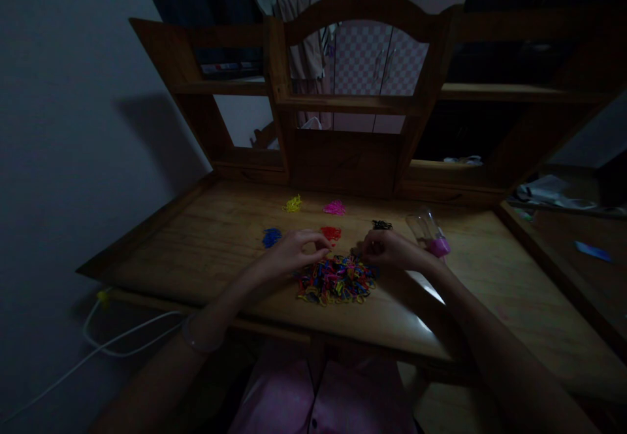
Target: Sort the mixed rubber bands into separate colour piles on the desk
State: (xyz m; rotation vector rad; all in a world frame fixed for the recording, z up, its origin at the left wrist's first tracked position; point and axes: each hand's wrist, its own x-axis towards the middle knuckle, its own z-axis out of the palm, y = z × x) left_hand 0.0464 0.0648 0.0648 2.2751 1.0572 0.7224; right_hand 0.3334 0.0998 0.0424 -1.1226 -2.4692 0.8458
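A mixed heap of small looped plastic clips [337, 282] in several colours lies on the wooden desk in front of me. Over the heap's far left edge is my left hand [304, 248], thumb and fingertips pinched together beside a small red pile [331, 233]. A bit of red shows at those fingertips, too small to name. Above the heap's far right side, my right hand [386, 250] has its fingers curled closed; what they hold, if anything, is hidden. Sorted by colour, other piles are blue [271, 237], yellow [292, 204], pink [334, 208] and black [382, 225].
A clear plastic container [420, 226] with a pink part [439, 246] lies right of my right hand. The desk's wooden shelf unit [343, 104] rises at the back. A white cable [117, 354] hangs off the left front edge.
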